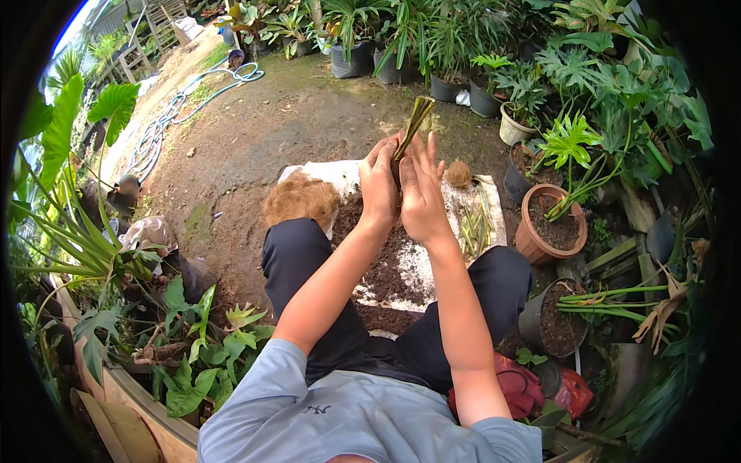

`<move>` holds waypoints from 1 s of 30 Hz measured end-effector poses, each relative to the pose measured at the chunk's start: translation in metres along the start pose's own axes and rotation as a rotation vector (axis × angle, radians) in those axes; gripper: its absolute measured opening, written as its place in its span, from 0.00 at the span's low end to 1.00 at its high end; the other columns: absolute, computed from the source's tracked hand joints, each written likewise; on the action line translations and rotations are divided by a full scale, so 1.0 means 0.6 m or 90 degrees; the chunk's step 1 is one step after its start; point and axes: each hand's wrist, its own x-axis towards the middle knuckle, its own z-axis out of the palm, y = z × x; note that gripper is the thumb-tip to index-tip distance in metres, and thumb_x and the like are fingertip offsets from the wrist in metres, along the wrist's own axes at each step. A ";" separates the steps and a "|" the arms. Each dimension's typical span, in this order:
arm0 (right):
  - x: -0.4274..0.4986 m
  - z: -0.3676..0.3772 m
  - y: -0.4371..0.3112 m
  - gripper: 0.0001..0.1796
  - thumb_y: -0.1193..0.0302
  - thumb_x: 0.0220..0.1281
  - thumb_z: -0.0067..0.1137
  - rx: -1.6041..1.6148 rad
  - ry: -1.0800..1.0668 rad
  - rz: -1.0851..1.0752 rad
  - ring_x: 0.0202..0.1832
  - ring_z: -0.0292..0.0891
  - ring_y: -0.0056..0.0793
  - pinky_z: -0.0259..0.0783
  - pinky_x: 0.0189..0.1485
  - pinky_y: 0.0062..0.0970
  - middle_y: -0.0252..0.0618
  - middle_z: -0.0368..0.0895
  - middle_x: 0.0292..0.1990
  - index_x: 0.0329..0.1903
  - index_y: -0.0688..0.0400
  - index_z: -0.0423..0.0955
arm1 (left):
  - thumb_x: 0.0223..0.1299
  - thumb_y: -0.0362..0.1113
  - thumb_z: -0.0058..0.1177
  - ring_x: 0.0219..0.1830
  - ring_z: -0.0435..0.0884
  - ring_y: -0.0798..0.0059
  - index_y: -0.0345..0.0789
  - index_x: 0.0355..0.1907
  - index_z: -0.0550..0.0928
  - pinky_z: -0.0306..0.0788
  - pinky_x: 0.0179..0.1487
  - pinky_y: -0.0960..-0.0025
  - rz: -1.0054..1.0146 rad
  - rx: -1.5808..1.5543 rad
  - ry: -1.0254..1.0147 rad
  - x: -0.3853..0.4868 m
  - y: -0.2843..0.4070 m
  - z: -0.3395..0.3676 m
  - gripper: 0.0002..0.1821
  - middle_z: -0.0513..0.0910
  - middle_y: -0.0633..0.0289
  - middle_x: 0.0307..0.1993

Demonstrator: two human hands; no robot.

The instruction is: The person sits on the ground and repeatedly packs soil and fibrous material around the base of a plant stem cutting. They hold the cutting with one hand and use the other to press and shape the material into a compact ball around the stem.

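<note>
A short bundle of cut green-and-yellow leaves (415, 124) stands up between my two palms, its lower end hidden by them. My left hand (382, 176) lies along its left side, fingers together. On the other side my right hand (421, 188) presses in, its fingers pointing up and partly spread. Dark material shows between the palms. Below the hands, a white sack (418, 269) holds loose dark soil (382, 266). A mat of brown fibre (301, 199) lies at its left edge, a small fibre ball (458, 175) at its upper right, and striped leaf cuttings (476, 223) at its right.
A terracotta-coloured pot (553, 226) and a black pot (554, 318) stand to the right. Several potted plants line the far edge. A blue hose (159, 130) lies coiled at the upper left. Leafy plants grow at the lower left, and a red bag (518, 385) lies beside me.
</note>
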 end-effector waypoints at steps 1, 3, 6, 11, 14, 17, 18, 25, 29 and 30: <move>0.001 -0.003 0.003 0.33 0.49 0.79 0.26 -0.075 0.013 -0.018 0.80 0.35 0.46 0.35 0.78 0.47 0.44 0.47 0.78 0.74 0.56 0.60 | 0.73 0.37 0.41 0.45 0.82 0.68 0.27 0.47 0.79 0.77 0.52 0.67 -0.045 -0.032 -0.003 0.002 0.003 -0.004 0.16 0.83 0.53 0.45; 0.005 -0.003 0.009 0.27 0.57 0.78 0.34 -0.005 0.043 -0.065 0.78 0.43 0.48 0.42 0.77 0.45 0.44 0.48 0.77 0.69 0.54 0.68 | 0.72 0.36 0.41 0.40 0.82 0.70 0.28 0.42 0.79 0.77 0.47 0.68 -0.059 -0.059 -0.009 0.004 0.007 -0.010 0.14 0.83 0.54 0.40; 0.007 0.010 0.015 0.24 0.64 0.75 0.42 0.194 -0.028 -0.093 0.75 0.52 0.48 0.50 0.75 0.42 0.46 0.53 0.74 0.69 0.54 0.68 | 0.70 0.34 0.42 0.34 0.81 0.73 0.30 0.40 0.79 0.77 0.40 0.70 -0.008 -0.004 -0.001 0.008 0.012 -0.018 0.12 0.83 0.57 0.34; 0.019 0.040 0.022 0.27 0.72 0.70 0.50 0.337 0.004 -0.071 0.66 0.66 0.37 0.59 0.70 0.35 0.46 0.64 0.67 0.71 0.53 0.64 | 0.70 0.34 0.38 0.25 0.75 0.76 0.31 0.36 0.78 0.70 0.30 0.72 0.022 -0.014 0.028 0.010 0.017 -0.019 0.13 0.78 0.61 0.24; 0.016 0.049 0.021 0.28 0.75 0.68 0.52 0.539 -0.030 0.002 0.63 0.69 0.32 0.61 0.69 0.33 0.44 0.70 0.63 0.71 0.56 0.63 | 0.72 0.38 0.33 0.23 0.73 0.76 0.31 0.36 0.77 0.68 0.28 0.72 0.030 -0.008 0.039 0.006 0.018 -0.019 0.17 0.77 0.61 0.24; 0.010 0.049 0.017 0.32 0.78 0.65 0.50 0.590 -0.030 0.020 0.68 0.64 0.32 0.57 0.72 0.32 0.44 0.67 0.66 0.72 0.59 0.60 | 0.75 0.41 0.31 0.24 0.73 0.77 0.30 0.37 0.77 0.68 0.29 0.72 0.044 0.020 0.044 0.000 0.020 -0.017 0.20 0.78 0.61 0.25; 0.009 0.048 0.015 0.31 0.77 0.66 0.49 0.574 -0.025 0.012 0.68 0.64 0.32 0.57 0.72 0.32 0.44 0.68 0.66 0.72 0.60 0.59 | 0.75 0.42 0.32 0.25 0.74 0.77 0.30 0.37 0.77 0.68 0.29 0.72 0.055 0.032 0.025 -0.001 0.021 -0.016 0.20 0.78 0.61 0.26; 0.013 0.038 0.013 0.27 0.74 0.72 0.43 0.693 -0.029 0.052 0.68 0.65 0.30 0.58 0.72 0.29 0.45 0.68 0.66 0.72 0.64 0.57 | 0.76 0.45 0.40 0.31 0.80 0.75 0.30 0.37 0.78 0.74 0.37 0.73 0.086 -0.060 0.030 -0.003 0.019 -0.008 0.20 0.82 0.59 0.31; 0.009 0.041 0.012 0.24 0.75 0.75 0.40 0.630 0.012 0.028 0.60 0.71 0.27 0.61 0.68 0.28 0.40 0.74 0.60 0.71 0.59 0.62 | 0.76 0.48 0.40 0.32 0.82 0.75 0.32 0.36 0.79 0.76 0.38 0.72 0.072 0.051 0.068 -0.001 0.010 -0.009 0.22 0.82 0.59 0.31; 0.009 0.041 0.012 0.24 0.75 0.75 0.40 0.615 0.022 0.050 0.60 0.71 0.26 0.62 0.68 0.28 0.40 0.75 0.59 0.71 0.58 0.62 | 0.76 0.50 0.39 0.32 0.82 0.74 0.32 0.36 0.79 0.77 0.38 0.71 0.061 0.057 0.073 0.001 0.009 -0.010 0.23 0.82 0.59 0.31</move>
